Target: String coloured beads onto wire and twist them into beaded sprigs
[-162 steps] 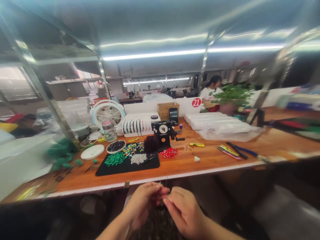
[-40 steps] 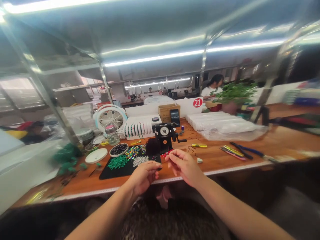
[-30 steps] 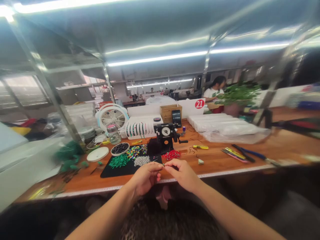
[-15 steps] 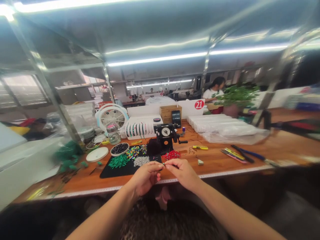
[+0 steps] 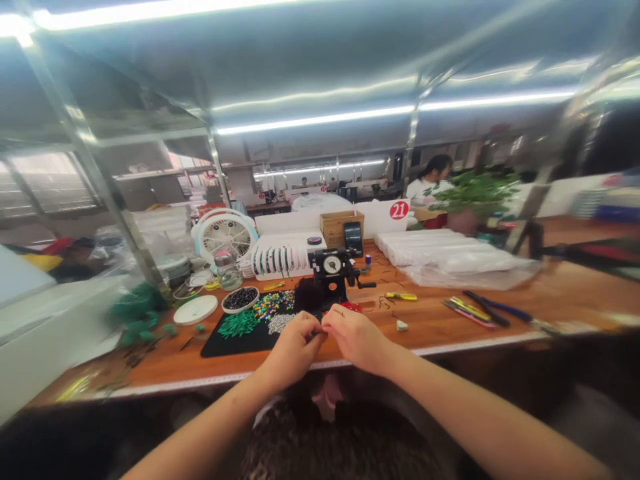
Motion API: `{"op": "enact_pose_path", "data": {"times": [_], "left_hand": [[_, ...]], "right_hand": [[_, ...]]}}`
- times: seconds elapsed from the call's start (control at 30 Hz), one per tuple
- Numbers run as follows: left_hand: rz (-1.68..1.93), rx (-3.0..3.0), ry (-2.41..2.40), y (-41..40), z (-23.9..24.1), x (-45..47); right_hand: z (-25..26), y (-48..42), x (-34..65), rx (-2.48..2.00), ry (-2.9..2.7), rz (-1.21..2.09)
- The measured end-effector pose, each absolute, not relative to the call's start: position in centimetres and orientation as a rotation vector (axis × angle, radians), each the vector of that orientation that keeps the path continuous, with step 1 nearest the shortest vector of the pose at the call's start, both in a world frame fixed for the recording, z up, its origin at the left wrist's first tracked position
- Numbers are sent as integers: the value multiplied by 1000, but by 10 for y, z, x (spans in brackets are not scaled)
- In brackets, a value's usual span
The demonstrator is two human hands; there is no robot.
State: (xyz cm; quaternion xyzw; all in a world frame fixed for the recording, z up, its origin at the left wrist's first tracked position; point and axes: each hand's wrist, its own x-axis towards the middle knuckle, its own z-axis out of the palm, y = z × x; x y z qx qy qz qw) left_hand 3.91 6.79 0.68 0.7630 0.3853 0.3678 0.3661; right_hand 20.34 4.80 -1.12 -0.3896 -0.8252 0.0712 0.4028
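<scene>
Fingertips pinched, left hand (image 5: 296, 350) and right hand (image 5: 357, 340) obscure whatever they may hold, partly blocking red pieces (image 5: 354, 307).

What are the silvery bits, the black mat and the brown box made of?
The silvery bits could be metal or shiny-coated plastic; they look pale grey but are too small to tell. The black mat is perhaps rubber or cloth: it lies flat and looks dull. The brown box is probably cardboard: matte, straight-edged, with printing.
</scene>
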Motion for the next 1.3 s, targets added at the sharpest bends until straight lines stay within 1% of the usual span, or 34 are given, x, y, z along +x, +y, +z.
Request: {"op": "enact_pose_path", "data": {"times": [0.1, 0.17, 0.3, 0.37, 0.43, 0.53, 0.63, 0.7, 0.8, 0.83, 0.87, 1.0, 1.1, 1.17, 1.3], "left_hand": [[968, 2402, 938, 67, 4, 39], [910, 2561, 963, 68, 1, 37], [825, 2708, 944, 73, -4, 35], [809, 2688, 861, 75, -4, 35], [844, 2541, 816, 75, -3, 36], [999, 1922, 908, 74, -2, 38], [1007, 1419, 978, 73, -3, 38], [976, 1306, 965, 70, -4, 38], [959, 1154, 920, 65, -2, 39], [957, 1116, 909, 63, -1, 39], [956, 1085, 899, 61, 0, 40], [941, 1016, 874, 61, 3, 38], [937, 1017, 870, 65, 0, 36], [956, 1049, 873, 67, -3, 36], [1022, 1223, 900, 72, -6, 32]], "right_hand": [[-3, 59, 203, -1052, -1978, 415], [0, 67, 203, -1074, -1953, 514], [0, 84, 205, -1070, -1973, 740], [-2, 90, 206, -1068, -1970, 784], [-4, 91, 207, -1080, -1924, 754], [-6, 80, 207, -1119, -1751, 587], [-12, 60, 203, -1152, -1544, 379], [-19, 48, 196, -1171, -1530, 449], [-31, 36, 183, -1173, -1556, 798], [-34, 35, 180, -1166, -1536, 837], [-37, 34, 177, -1158, -1514, 811], [-44, 33, 175, -1135, -1536, 502], [-47, 33, 177, -1142, -1605, 390], [-50, 31, 176, -1143, -1672, 284], [-51, 29, 176, -1128, -1825, -29]]}}
